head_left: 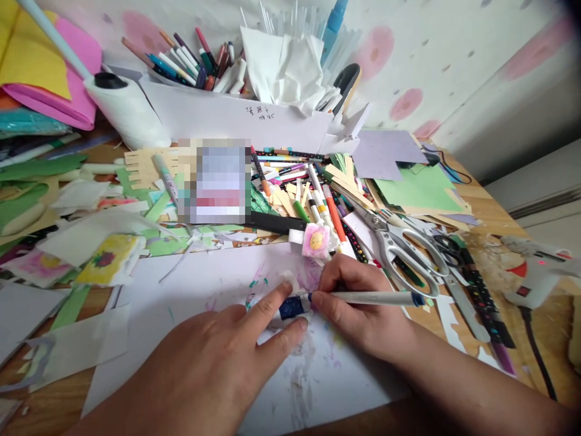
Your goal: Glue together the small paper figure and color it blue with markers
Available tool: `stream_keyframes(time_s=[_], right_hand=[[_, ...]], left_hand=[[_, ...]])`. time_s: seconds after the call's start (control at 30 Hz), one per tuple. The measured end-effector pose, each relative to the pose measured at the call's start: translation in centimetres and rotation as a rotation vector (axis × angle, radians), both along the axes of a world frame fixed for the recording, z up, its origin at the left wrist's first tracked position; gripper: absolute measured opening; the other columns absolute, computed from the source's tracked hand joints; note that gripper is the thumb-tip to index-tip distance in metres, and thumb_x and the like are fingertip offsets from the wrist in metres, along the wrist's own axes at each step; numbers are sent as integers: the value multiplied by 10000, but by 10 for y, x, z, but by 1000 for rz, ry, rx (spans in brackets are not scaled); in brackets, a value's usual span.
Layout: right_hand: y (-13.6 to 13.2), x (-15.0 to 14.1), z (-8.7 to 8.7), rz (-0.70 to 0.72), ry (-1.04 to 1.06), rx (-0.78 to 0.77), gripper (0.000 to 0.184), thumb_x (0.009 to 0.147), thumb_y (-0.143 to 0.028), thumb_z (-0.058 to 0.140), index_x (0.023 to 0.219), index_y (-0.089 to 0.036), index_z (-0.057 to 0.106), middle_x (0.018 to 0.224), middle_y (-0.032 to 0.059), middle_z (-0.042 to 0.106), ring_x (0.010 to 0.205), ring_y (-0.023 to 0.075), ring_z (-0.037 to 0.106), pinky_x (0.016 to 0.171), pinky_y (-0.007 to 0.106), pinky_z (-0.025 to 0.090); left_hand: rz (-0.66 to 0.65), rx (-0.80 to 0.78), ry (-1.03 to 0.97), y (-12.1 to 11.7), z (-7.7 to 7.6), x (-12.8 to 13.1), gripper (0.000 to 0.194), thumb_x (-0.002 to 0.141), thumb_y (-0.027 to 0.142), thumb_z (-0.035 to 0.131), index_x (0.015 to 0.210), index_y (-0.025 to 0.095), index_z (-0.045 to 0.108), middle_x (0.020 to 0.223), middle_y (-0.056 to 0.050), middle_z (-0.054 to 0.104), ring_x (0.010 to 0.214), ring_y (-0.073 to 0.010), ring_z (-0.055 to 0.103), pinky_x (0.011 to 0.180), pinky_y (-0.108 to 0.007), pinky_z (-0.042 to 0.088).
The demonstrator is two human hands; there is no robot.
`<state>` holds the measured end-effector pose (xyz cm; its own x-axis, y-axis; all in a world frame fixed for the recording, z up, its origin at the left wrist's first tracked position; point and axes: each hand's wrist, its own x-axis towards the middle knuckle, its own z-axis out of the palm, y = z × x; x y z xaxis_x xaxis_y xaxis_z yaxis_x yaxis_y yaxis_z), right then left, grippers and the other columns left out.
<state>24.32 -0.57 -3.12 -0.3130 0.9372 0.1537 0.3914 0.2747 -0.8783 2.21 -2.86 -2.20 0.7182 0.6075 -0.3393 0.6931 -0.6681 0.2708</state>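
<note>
Nearest you, reaching in over the near-left part of the white sheet, your left hand lies spread, index finger and thumb parted on either side of the small white piece, bracing it rather than gripping; press both fingertips evenly so it cannot skid, and set them clear of any fresh ink. Your right hand is closed on the blue marker, thumb and bent fingers pinching it close to the tip, which stands at the right side of the blue patch; whether it touches there, I cannot tell. Short, light strokes all running one way should give the smoothest coat, while dwelling on one spot would likely let ink pool or soak through. Let the side of your right hand rest on the sheet for steadiness, away from wet colour. The piece itself lies well inside the sheet's edges, a little right of its middle; its patch is dark blue, roughly rectangular and nearly solid, with slight unevenness, and its white border is hard to tell from the paper below. Beyond, by the sheet's far edge, sits a pink-bordered square with a yellow middle, and to its right metal scissors lie toward the right side of the bench.
</note>
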Motion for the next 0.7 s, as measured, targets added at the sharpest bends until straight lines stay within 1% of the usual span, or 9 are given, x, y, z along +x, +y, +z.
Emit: stream_keyframes(time_s=[0.1, 0.2, 0.3, 0.37, 0.47, 0.57, 0.7], right_hand=[[0, 1, 3, 38, -24, 3, 170, 786, -158, 581, 646, -190, 490, 584, -31, 485, 495, 98, 420, 459, 226, 341], [-1, 1, 4, 84, -25, -19, 176, 785, -162, 577, 641, -196, 483, 586, -19, 503, 516, 114, 452, 473, 240, 358], [-1, 1, 3, 54, -21, -31, 174, 803, -170, 582, 657, -196, 490, 597, -18, 510, 520, 114, 455, 473, 239, 363], [0, 1, 3, 28, -21, -25, 171, 813, -172, 585, 669, -194, 497, 599, -22, 503, 514, 110, 442, 468, 235, 357], [0, 2, 3, 72, -27, -18, 173, 805, -162, 578, 661, -197, 487, 600, -18, 508, 519, 113, 449, 473, 240, 358], [-1, 3, 3, 113, -28, -26, 184, 793, -153, 573, 649, -203, 469, 606, -11, 521, 535, 123, 472, 483, 248, 367], [-2, 4, 3, 60, -20, -54, 181, 809, -169, 581, 665, -201, 478, 611, -9, 529, 527, 120, 465, 479, 249, 365]], left_hand=[[16, 3, 40, -2, -1, 1, 748, 749, 126, 464, 1415, 460, 402, 1573, -69, 315, 963, -375, 696, 696, -548, 584], [29, 6, 38, -4, -3, 2, 784, 733, 125, 479, 1430, 468, 371, 1580, -75, 298, 970, -385, 689, 698, -567, 575], [42, -21, 32, -3, -4, 4, 761, 748, 121, 461, 1426, 459, 387, 1572, -92, 311, 975, -400, 687, 694, -591, 565], [55, -34, 30, -3, -5, 4, 760, 751, 100, 445, 1415, 466, 402, 1570, -86, 317, 989, -402, 685, 702, -594, 562], [72, -11, 11, -5, -8, 4, 771, 745, 99, 458, 1411, 481, 399, 1580, -65, 298, 993, -397, 684, 718, -590, 561], [67, 29, 6, -7, -10, 4, 762, 750, 107, 462, 1415, 474, 400, 1579, -71, 301, 952, -394, 693, 689, -594, 562], [46, 37, 26, -7, -7, 6, 776, 740, 83, 453, 1416, 462, 407, 1569, -84, 324, 947, -393, 696, 671, -584, 571]])
